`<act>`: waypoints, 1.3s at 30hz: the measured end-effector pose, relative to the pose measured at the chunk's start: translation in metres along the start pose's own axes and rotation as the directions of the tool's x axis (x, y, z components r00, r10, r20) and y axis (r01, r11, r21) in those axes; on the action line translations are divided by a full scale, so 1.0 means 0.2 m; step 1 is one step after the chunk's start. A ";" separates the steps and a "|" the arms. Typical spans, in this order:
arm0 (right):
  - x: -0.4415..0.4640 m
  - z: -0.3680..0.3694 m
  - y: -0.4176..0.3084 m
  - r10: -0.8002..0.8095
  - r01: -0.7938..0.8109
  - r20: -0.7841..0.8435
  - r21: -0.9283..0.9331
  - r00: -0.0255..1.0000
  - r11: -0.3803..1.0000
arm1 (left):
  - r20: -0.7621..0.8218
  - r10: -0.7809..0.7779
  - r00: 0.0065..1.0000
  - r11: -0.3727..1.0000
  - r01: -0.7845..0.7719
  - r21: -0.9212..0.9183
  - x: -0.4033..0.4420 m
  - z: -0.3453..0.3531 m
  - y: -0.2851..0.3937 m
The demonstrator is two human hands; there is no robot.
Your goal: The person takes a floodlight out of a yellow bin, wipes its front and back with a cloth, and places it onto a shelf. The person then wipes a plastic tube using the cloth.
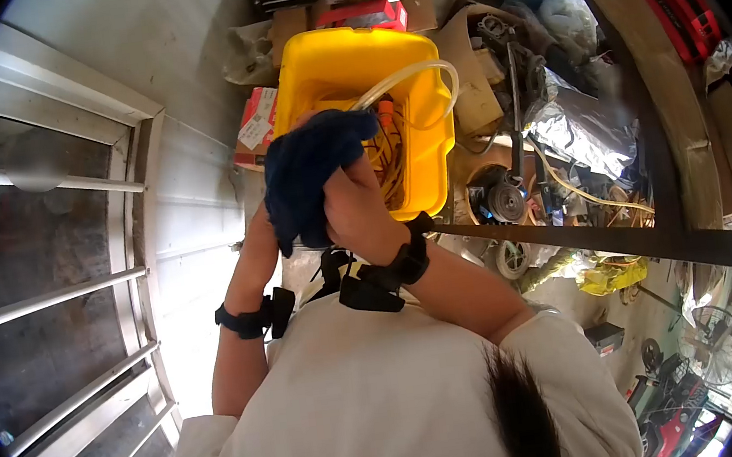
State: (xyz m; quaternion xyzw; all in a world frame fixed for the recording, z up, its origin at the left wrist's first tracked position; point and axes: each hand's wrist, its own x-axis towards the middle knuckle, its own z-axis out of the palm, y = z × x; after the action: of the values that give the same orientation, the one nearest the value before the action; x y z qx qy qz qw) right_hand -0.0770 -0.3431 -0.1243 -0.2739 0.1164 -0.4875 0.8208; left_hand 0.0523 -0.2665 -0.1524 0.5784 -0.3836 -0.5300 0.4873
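A bunched dark blue cloth [312, 167] is held up over the near left part of a yellow plastic bin [354, 46]. My right hand [355, 207] is closed on the cloth's right side, with the fingers partly covered by its folds. At the cloth's left edge is my left hand [265, 231], mostly hidden behind the fabric and gripping it from that side. Inside the bin lie coiled orange-yellow cords [388, 158]. A clear hose [455, 83] loops out over the bin's right side.
A red and white box [257, 125] stands left of the bin, beside a barred window [49, 296]. To the right, a wooden-framed shelf [692, 155] holds cluttered parts and silvery plastic wrapping [580, 127]. Behind the bin sits another red box [373, 15].
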 end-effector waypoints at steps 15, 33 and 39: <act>-0.02 -0.04 -0.23 0.053 -0.066 0.045 0.366 0.998 0.928 | 0.002 0.088 0.996 0.974 -0.086 -0.211 -0.05 0.05 -0.02; -0.14 -0.04 -0.02 -0.008 -0.045 -0.138 -0.375 0.990 0.926 | -0.029 0.403 0.915 0.735 -0.304 0.606 -0.10 0.09 -0.14; -0.10 -0.02 -0.12 0.014 -0.067 -0.140 -0.381 0.990 0.922 | -0.084 0.248 0.965 0.695 -0.116 0.710 -0.17 0.06 -0.02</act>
State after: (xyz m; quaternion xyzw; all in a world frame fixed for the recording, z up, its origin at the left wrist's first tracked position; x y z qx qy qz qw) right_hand -0.1056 -0.3366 -0.1150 -0.3936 0.2704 -0.4554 0.7514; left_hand 0.0352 -0.2351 -0.1469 0.7221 -0.5669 -0.2421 0.3139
